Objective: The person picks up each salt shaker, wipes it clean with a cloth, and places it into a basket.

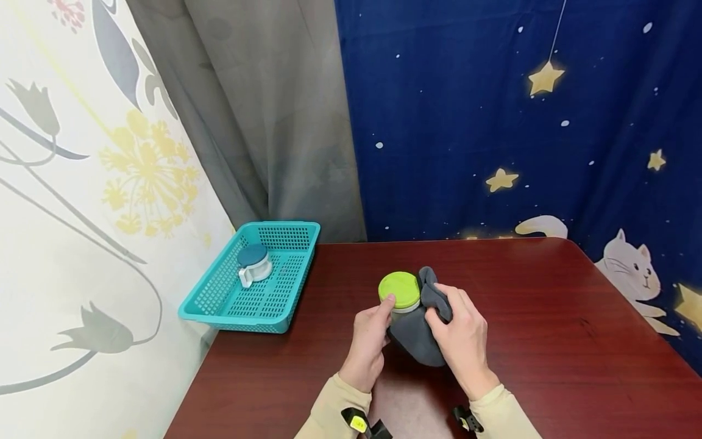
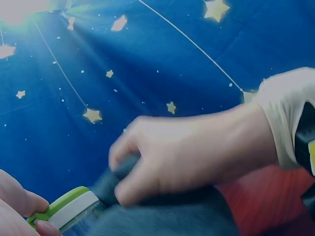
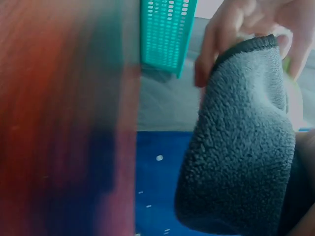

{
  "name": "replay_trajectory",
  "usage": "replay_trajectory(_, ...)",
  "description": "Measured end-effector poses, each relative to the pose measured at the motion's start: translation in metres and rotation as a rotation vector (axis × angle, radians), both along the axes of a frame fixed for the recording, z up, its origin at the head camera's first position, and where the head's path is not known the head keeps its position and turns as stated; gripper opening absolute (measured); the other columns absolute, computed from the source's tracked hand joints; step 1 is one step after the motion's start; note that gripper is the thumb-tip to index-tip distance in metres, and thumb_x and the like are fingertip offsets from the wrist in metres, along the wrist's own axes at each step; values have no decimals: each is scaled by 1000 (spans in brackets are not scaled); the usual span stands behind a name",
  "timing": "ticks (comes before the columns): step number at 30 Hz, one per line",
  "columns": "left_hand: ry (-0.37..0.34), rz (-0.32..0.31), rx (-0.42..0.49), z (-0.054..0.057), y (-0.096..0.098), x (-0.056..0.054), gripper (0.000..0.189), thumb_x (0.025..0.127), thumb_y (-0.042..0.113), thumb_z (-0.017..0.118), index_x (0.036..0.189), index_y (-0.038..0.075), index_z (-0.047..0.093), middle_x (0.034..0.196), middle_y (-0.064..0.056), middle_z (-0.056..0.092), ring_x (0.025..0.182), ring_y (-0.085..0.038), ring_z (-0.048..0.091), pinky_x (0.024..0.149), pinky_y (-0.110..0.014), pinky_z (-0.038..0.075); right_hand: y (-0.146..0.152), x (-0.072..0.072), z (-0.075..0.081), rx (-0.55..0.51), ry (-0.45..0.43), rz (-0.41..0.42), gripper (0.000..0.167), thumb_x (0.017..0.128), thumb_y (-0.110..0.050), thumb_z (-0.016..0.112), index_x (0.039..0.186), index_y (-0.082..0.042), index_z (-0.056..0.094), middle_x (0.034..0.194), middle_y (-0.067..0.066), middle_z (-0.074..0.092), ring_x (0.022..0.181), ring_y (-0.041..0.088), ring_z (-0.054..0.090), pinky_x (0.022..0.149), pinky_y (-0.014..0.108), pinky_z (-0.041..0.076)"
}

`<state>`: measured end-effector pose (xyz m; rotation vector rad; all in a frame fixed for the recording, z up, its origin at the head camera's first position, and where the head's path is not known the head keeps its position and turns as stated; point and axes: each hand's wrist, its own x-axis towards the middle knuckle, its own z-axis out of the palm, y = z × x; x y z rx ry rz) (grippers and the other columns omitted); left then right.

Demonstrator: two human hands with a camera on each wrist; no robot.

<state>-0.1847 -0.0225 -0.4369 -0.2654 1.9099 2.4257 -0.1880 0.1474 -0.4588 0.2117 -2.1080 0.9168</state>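
Far left you've got a white backdrop (image 1: 33, 256) printed with grey tulips and a lacy yellow bloom. Next, on the table's left corner, a turquoise rectangular basket of perforated plastic (image 1: 249, 322), walls flaring outward; inside it sits 1 squat white container with a round, matte blue lid (image 1: 254, 265). Behind, a grey curtain (image 1: 263, 91) falls in soft folds.

Now the middle: your left hand (image 1: 368, 341) grips a round, lime-green-lidded jar (image 1: 399, 289), thumb on the lid's edge, a white band just beneath it. The jar is above the middle of the table, left of your right hand; whether its base touches the wood, you can't tell. Against its right side bunches a dark grey, fuzzy-napped cloth (image 1: 419, 338) with a stitched edge, draping below, and your right hand (image 1: 462, 335) pinches it between thumb and fingers.

Out to the right runs the glossy red-brown wooden table (image 1: 548, 317), rounded at its far corner, backed by a navy curtain (image 1: 439, 91) printed with yellow stars and 1 white cat.
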Motion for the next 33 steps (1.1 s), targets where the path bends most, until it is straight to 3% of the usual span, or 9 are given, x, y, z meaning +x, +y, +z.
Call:
replay_trajectory(5,-19,-21,40,3,2,3,51,92,38,72,58,15,42,58,4,36,59,-12,42,65,-28,46,7,-8,-14,9,-110,-35,40,76,-11,75,115,-20,70,101,1,69,81,26,67,67,48,52)
replay_trajectory(8,-25,-25,37,2,3,3,49,91,38,73,59,15,43,61,3,39,67,-14,48,76,-35,51,10,-10,-17,3,-157,-38,40,77,-12,76,115,-21,70,101,1,70,81,28,67,69,49,52)
replay_trajectory(20,-12,54,6,-9,-4,1,51,85,38,78,60,6,47,52,1,38,48,-12,34,53,-26,33,8,-7,-18,-68,-184,5,43,78,-14,80,118,-26,71,108,-6,72,90,19,68,76,43,52)
replay_trajectory(29,-27,60,-12,-14,-10,3,55,85,42,78,56,16,40,51,6,31,46,-10,28,55,-27,35,6,1,1,-123,-151,51,49,79,-17,83,123,-34,70,110,-11,72,93,12,68,79,25,49)
replay_trajectory(33,-11,57,-46,-16,-8,6,53,86,42,77,55,16,43,54,7,33,52,-11,38,60,-29,42,7,3,12,-117,-127,96,49,81,-15,82,125,-32,69,116,-13,69,99,11,67,84,20,47)
